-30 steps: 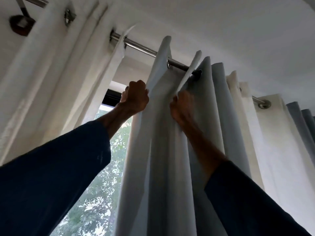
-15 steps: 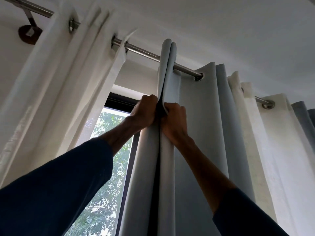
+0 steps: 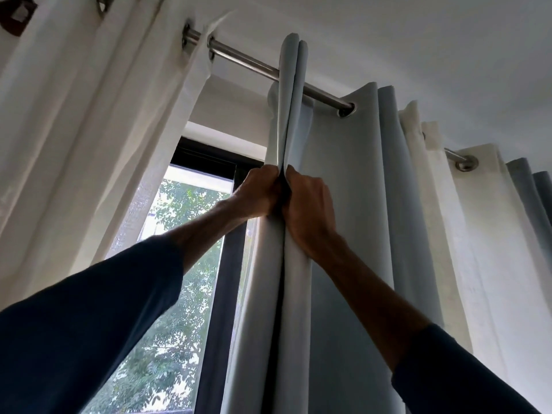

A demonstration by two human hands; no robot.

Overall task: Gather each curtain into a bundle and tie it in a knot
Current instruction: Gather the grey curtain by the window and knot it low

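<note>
Left hand [image 3: 260,190], right hand [image 3: 310,204] still grip grey curtain [image 3: 343,174] folds, now pressed together.

Seen from below, both arms in dark blue sleeves [image 3: 89,318] reach up to a grey curtain [image 3: 352,180] hung on a metal rod [image 3: 248,62]. The left hand [image 3: 260,191] and right hand [image 3: 310,207] meet knuckle to knuckle, each gripping a fold of the curtain's leading edge so the two folds press together and rise as a narrow double pleat over the rod. A white curtain [image 3: 89,115] hangs at left; between them a dark-framed window [image 3: 209,156] shows green trees [image 3: 179,294]
</note>
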